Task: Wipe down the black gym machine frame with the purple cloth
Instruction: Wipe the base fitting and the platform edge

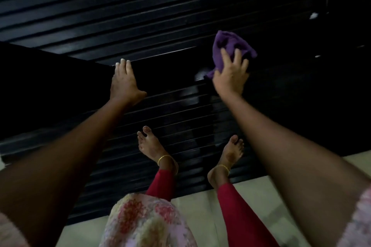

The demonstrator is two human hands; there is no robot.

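The black gym machine frame (164, 70) runs dark across the middle of the view, its edge catching a thin line of light. My left hand (124, 83) rests flat on that frame with straight fingers, fingertips at the lit edge. My right hand (230, 75) holds the crumpled purple cloth (230, 46) against the black surface to the right, fingers spread and curled into the fabric. Much of the frame is lost in shadow.
A black ribbed rubber mat (140, 16) covers the floor above and below the frame. My bare feet (152, 146) stand on the mat, in red leggings. Pale floor tiles (200, 206) lie at the bottom. A small white scrap (313, 15) lies at upper right.
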